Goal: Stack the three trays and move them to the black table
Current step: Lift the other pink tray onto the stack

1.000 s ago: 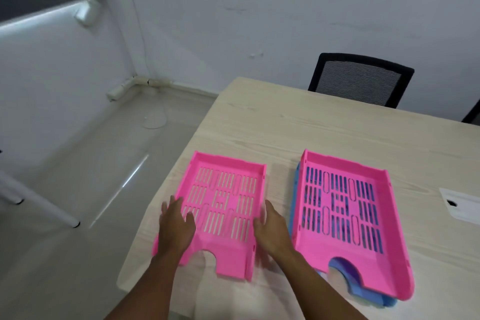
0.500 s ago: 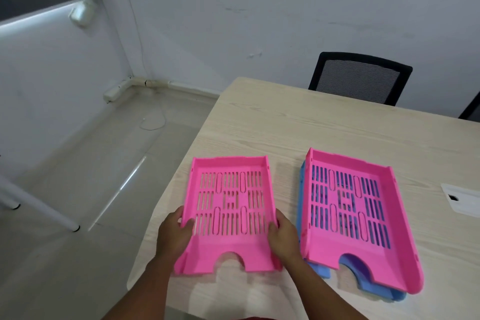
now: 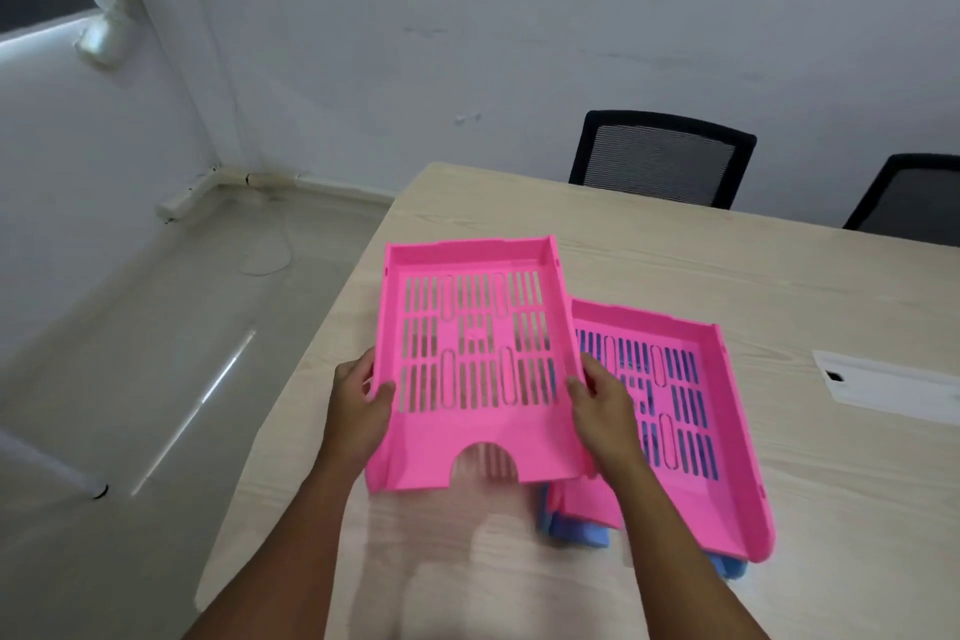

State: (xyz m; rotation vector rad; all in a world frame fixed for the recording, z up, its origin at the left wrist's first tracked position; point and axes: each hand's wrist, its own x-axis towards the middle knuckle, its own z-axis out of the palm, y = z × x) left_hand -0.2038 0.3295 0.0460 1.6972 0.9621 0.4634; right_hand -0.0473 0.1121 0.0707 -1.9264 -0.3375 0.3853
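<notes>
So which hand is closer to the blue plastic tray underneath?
Right. The right hand grips the lifted pink tray's edge above the blue plastic tray's stack; the left hand grips the far edge.

The slotted pink tray (image 3: pixel 475 369) at the centre of the frame and the second pink tray (image 3: pixel 675 426) to its right look like smooth moulded plastic with a slight sheen, as does the blue tray (image 3: pixel 576 533) beneath, though blur hides its finish. The table (image 3: pixel 779 286) has a pale matt wood-grain surface. At upper right, the chair backs (image 3: pixel 662 159) are black mesh cloth in matt frames.
</notes>
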